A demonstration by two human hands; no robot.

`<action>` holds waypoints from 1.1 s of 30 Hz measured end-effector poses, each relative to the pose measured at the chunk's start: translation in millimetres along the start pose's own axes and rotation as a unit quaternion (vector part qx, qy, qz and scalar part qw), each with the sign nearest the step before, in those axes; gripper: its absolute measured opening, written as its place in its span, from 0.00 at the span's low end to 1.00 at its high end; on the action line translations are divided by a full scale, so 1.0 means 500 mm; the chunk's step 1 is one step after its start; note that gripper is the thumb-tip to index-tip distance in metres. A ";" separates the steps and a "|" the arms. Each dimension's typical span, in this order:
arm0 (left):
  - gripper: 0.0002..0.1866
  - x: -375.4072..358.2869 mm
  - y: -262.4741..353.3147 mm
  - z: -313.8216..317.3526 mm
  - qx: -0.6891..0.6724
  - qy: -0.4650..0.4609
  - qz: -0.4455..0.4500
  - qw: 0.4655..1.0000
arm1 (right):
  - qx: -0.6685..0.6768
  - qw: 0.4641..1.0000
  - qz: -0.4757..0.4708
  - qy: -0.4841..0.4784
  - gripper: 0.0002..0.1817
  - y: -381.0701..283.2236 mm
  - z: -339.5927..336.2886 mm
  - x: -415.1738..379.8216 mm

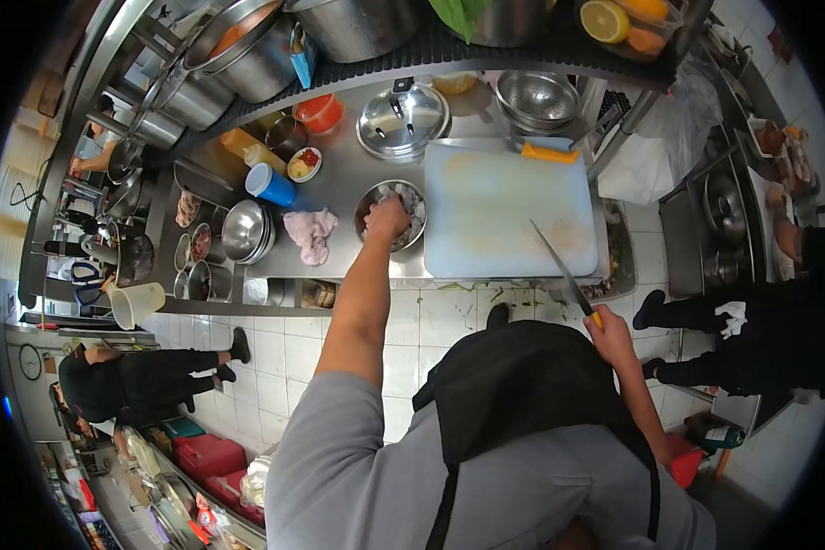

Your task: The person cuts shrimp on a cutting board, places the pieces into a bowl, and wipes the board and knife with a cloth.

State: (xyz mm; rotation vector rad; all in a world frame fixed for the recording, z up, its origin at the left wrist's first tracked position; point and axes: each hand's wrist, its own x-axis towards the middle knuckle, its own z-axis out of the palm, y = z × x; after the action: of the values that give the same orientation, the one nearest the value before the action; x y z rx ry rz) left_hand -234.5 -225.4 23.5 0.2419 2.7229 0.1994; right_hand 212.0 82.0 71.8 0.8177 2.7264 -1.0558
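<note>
My left hand [387,218] reaches down into a steel bowl [362,203] of greyish, wet-looking food pieces [411,203]. Its fingers are curled in among the pieces and partly hidden; what they grip, I cannot tell. My right hand [611,335] is closed round the handle of a kitchen knife [564,269], off the front edge of the counter. The blade points up and left, its tip over the large white cutting board [509,206]. This board lies just right of the bowl. A crumpled pinkish cloth [310,236] rests to the bowl's left.
Behind the bowl sits a steel lid [403,122]; an orange-handled tool [549,153] lies on the board's back edge. Stacked bowls [247,231] and a blue cup [270,185] stand left. A shelf with pots [350,27] overhangs the counter. People stand at left [147,378] and right [752,316].
</note>
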 end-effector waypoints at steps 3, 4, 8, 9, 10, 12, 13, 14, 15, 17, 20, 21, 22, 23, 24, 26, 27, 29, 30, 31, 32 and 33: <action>0.29 0.019 -0.026 0.002 -0.010 0.002 0.047 0.999 | -0.001 1.000 -0.002 0.004 0.19 -0.004 -0.003 0.001; 0.30 0.020 -0.032 -0.005 -0.009 -0.001 0.069 0.998 | -0.002 1.000 0.000 0.004 0.20 -0.005 -0.005 0.002; 0.30 -0.001 -0.059 -0.043 -0.121 0.044 0.115 0.985 | 0.002 1.000 0.012 0.003 0.20 0.004 -0.006 0.003; 0.29 -0.003 -0.066 -0.057 -0.159 0.045 0.127 0.978 | 0.000 1.000 0.017 0.000 0.19 0.001 -0.010 0.003; 0.28 -0.001 -0.076 -0.068 -0.197 0.046 0.139 0.969 | -0.002 1.000 0.021 -0.004 0.19 0.000 -0.011 0.004; 0.26 0.012 -0.100 -0.087 -0.299 0.020 0.109 0.948 | -0.001 1.000 0.020 -0.002 0.19 0.004 -0.007 0.005; 0.26 0.013 -0.107 -0.094 -0.349 0.007 0.094 0.932 | -0.001 1.000 0.019 -0.001 0.19 0.005 -0.006 0.006; 0.24 0.013 -0.115 -0.101 -0.369 0.008 0.099 0.924 | -0.001 1.000 0.020 -0.005 0.19 0.004 -0.005 0.007; 0.21 0.006 -0.120 -0.111 -0.409 -0.006 0.102 0.907 | -0.002 1.000 0.020 -0.008 0.19 0.002 -0.005 0.008; 0.15 -0.005 -0.127 -0.127 -0.488 -0.033 0.109 0.865 | -0.002 1.000 0.016 -0.011 0.19 -0.001 -0.006 0.012; 0.09 -0.022 -0.129 -0.135 -0.544 -0.023 0.116 0.831 | -0.003 1.000 0.007 -0.009 0.18 -0.005 -0.006 0.016; 0.10 -0.023 -0.133 -0.133 -0.566 -0.037 0.107 0.816 | -0.003 1.000 0.005 -0.009 0.18 -0.007 -0.006 0.017; 0.11 -0.025 -0.137 -0.131 -0.589 -0.050 0.099 0.801 | -0.003 1.000 0.004 -0.009 0.18 -0.008 -0.006 0.018; 0.12 -0.025 -0.140 -0.129 -0.610 -0.063 0.091 0.784 | -0.002 1.000 0.001 -0.009 0.18 -0.007 -0.005 0.019; 0.12 -0.025 -0.138 -0.122 -0.614 -0.050 0.097 0.782 | -0.001 1.000 -0.002 -0.009 0.18 -0.006 -0.004 0.020; 0.10 -0.025 -0.128 -0.098 -0.621 -0.025 0.108 0.776 | -0.001 1.000 -0.007 -0.010 0.17 -0.004 -0.002 0.021; 0.11 -0.025 -0.127 -0.092 -0.621 -0.033 0.115 0.775 | -0.002 1.000 -0.009 -0.011 0.17 -0.003 -0.002 0.022; 0.12 -0.025 -0.124 -0.084 -0.619 -0.050 0.129 0.773 | -0.001 1.000 -0.012 -0.012 0.18 -0.004 -0.001 0.023; 0.11 -0.026 -0.119 -0.081 -0.622 -0.046 0.125 0.771 | 0.000 1.000 -0.012 -0.011 0.18 -0.006 -0.002 0.023; 0.11 -0.027 -0.114 -0.078 -0.626 -0.043 0.122 0.769 | 0.002 1.000 -0.012 -0.011 0.18 -0.006 -0.002 0.022; 0.11 -0.029 -0.111 -0.077 -0.629 -0.040 0.119 0.767 | 0.001 1.000 -0.011 -0.012 0.18 -0.005 -0.002 0.022; 0.11 -0.031 -0.109 -0.079 -0.628 -0.065 0.112 0.768 | 0.000 1.000 -0.010 -0.014 0.18 -0.004 -0.002 0.021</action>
State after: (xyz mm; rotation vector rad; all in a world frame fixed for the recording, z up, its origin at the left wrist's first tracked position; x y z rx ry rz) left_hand -244.1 -285.8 56.0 0.1484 1.8397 1.8465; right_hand 201.8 85.9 70.7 0.7715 2.7171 -1.0625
